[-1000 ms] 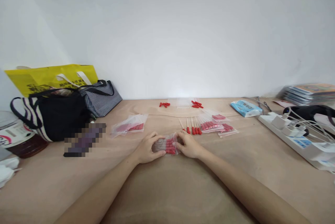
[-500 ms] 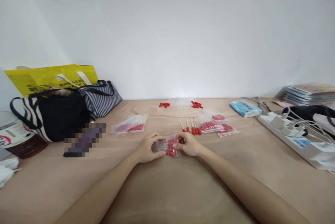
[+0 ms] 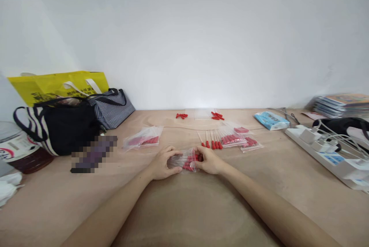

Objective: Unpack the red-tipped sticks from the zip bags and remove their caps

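Note:
Near the table's middle, a clear zip bag [image 3: 184,161] holds several red-ended droppers, their clear stems pointing left. My left hand [image 3: 164,164] is closed round the bag's left end, thumb in front and fingers behind. At the bag's right, open-looking end, my right hand [image 3: 210,160] pinches a red dropper bulb [image 3: 197,157] at the mouth; its fingertips are partly hidden. Just beyond my right hand lies a row of loose droppers [image 3: 213,145]. Filled bags [image 3: 233,139] are piled to their right, and more bags [image 3: 144,138] with red contents lie beyond my left hand.
Loose red bulbs [image 3: 181,116] and clear stems [image 3: 206,114] lie by the wall. At left stand a black bag [image 3: 66,127], a striped bag [image 3: 112,108] and a jar [image 3: 23,151]. A blue packet [image 3: 271,120] and a power strip [image 3: 325,156] are at right.
My right hand has shifted slightly at the bag's mouth, and the red ends inside sit a little differently. My left hand has stayed on the bag.

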`<state>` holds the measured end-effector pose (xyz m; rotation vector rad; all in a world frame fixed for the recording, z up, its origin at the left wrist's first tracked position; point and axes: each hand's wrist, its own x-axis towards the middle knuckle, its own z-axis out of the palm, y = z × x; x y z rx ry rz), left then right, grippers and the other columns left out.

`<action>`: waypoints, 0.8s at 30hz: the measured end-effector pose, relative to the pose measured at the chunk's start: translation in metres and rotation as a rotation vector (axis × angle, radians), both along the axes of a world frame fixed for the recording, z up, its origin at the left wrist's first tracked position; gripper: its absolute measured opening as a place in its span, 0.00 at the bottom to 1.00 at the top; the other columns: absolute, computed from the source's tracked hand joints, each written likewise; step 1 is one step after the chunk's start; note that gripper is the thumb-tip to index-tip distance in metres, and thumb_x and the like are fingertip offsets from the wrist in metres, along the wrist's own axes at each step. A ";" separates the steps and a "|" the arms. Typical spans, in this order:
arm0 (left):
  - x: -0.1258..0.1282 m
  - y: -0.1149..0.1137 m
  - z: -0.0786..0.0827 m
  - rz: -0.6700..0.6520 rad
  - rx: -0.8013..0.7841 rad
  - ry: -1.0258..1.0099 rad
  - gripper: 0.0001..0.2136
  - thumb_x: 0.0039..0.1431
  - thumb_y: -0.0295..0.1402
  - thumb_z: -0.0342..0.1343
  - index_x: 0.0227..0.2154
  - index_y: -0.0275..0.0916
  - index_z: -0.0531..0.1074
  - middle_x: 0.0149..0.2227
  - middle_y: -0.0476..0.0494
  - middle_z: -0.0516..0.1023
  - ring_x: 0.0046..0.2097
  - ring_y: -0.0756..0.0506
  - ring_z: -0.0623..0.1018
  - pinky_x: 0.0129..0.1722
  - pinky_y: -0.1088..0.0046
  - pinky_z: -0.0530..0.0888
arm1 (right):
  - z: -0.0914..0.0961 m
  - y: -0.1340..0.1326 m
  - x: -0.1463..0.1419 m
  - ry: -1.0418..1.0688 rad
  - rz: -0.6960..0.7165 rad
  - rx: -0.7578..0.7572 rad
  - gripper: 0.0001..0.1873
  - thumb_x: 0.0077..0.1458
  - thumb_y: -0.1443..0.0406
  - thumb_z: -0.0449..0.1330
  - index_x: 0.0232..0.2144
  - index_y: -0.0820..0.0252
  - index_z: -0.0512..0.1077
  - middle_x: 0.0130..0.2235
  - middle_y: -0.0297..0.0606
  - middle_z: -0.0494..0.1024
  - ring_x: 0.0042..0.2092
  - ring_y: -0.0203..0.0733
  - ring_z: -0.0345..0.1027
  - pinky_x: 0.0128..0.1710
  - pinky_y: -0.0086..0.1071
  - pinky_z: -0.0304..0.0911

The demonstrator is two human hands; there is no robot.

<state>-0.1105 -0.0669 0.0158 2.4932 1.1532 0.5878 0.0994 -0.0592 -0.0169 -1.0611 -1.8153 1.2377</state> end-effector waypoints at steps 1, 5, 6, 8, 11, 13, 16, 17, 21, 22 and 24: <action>0.000 0.000 0.000 -0.002 0.000 0.002 0.18 0.45 0.39 0.56 0.41 0.40 0.69 0.37 0.44 0.68 0.38 0.45 0.70 0.39 0.69 0.67 | 0.000 0.000 0.000 -0.015 0.003 -0.003 0.10 0.40 0.71 0.60 0.28 0.61 0.65 0.25 0.29 0.70 0.26 0.31 0.63 0.26 0.25 0.59; -0.002 0.001 0.000 -0.005 0.006 0.022 0.19 0.46 0.39 0.56 0.42 0.40 0.68 0.37 0.44 0.68 0.39 0.45 0.70 0.39 0.69 0.67 | 0.002 0.001 0.005 -0.054 -0.019 0.033 0.06 0.42 0.69 0.59 0.28 0.61 0.67 0.27 0.31 0.72 0.28 0.32 0.64 0.28 0.26 0.60; -0.002 0.001 0.000 -0.003 0.010 0.031 0.19 0.46 0.39 0.56 0.42 0.41 0.68 0.38 0.44 0.68 0.39 0.45 0.70 0.40 0.69 0.67 | 0.004 0.001 0.007 -0.051 -0.025 0.043 0.07 0.42 0.69 0.59 0.29 0.62 0.67 0.28 0.32 0.73 0.29 0.32 0.65 0.29 0.26 0.60; -0.003 0.001 0.001 0.003 0.023 0.047 0.19 0.46 0.39 0.56 0.42 0.41 0.68 0.38 0.44 0.68 0.40 0.44 0.70 0.41 0.68 0.67 | 0.007 0.001 0.012 -0.048 -0.036 0.057 0.09 0.43 0.68 0.59 0.31 0.62 0.68 0.31 0.34 0.74 0.30 0.33 0.66 0.30 0.27 0.61; -0.003 0.001 0.002 0.004 0.039 0.061 0.19 0.46 0.38 0.56 0.43 0.40 0.68 0.38 0.44 0.68 0.41 0.43 0.69 0.42 0.66 0.66 | 0.013 0.000 0.016 -0.117 -0.022 0.109 0.09 0.42 0.68 0.60 0.30 0.62 0.69 0.29 0.33 0.73 0.30 0.34 0.66 0.31 0.28 0.61; -0.004 0.001 0.001 -0.001 0.041 0.065 0.20 0.46 0.38 0.56 0.44 0.40 0.67 0.39 0.43 0.68 0.42 0.43 0.69 0.43 0.66 0.66 | 0.015 0.000 0.017 -0.166 0.001 0.132 0.07 0.41 0.69 0.60 0.28 0.61 0.69 0.27 0.31 0.73 0.29 0.34 0.65 0.30 0.27 0.61; -0.004 0.001 0.000 -0.002 0.039 0.070 0.19 0.46 0.37 0.56 0.44 0.41 0.67 0.39 0.43 0.68 0.42 0.43 0.69 0.43 0.66 0.66 | 0.017 -0.001 0.017 -0.180 0.015 0.120 0.08 0.40 0.71 0.59 0.28 0.61 0.69 0.29 0.32 0.74 0.31 0.34 0.67 0.32 0.27 0.61; -0.004 0.001 0.000 -0.001 0.039 0.070 0.19 0.46 0.37 0.56 0.43 0.41 0.67 0.39 0.43 0.68 0.42 0.43 0.69 0.43 0.66 0.66 | 0.018 -0.001 0.017 -0.181 0.022 0.114 0.08 0.40 0.72 0.59 0.28 0.61 0.69 0.30 0.33 0.74 0.32 0.35 0.67 0.33 0.27 0.62; -0.003 0.002 0.000 0.006 0.039 0.069 0.18 0.45 0.38 0.57 0.42 0.40 0.68 0.39 0.43 0.68 0.43 0.43 0.68 0.44 0.65 0.65 | 0.022 -0.002 0.020 -0.239 0.013 0.126 0.08 0.38 0.73 0.57 0.26 0.62 0.68 0.28 0.32 0.74 0.30 0.34 0.67 0.30 0.26 0.61; -0.003 0.002 0.000 0.007 0.038 0.070 0.18 0.45 0.38 0.57 0.42 0.40 0.68 0.39 0.43 0.68 0.43 0.43 0.68 0.44 0.65 0.65 | 0.023 -0.001 0.022 -0.269 -0.003 0.139 0.08 0.37 0.74 0.57 0.25 0.62 0.68 0.27 0.31 0.73 0.29 0.33 0.66 0.28 0.25 0.60; -0.003 0.002 0.000 0.008 0.034 0.073 0.18 0.45 0.38 0.57 0.42 0.40 0.68 0.40 0.44 0.67 0.43 0.43 0.68 0.44 0.65 0.65 | 0.026 0.001 0.026 -0.306 -0.026 0.151 0.08 0.35 0.73 0.57 0.24 0.61 0.67 0.24 0.30 0.72 0.27 0.32 0.64 0.26 0.25 0.58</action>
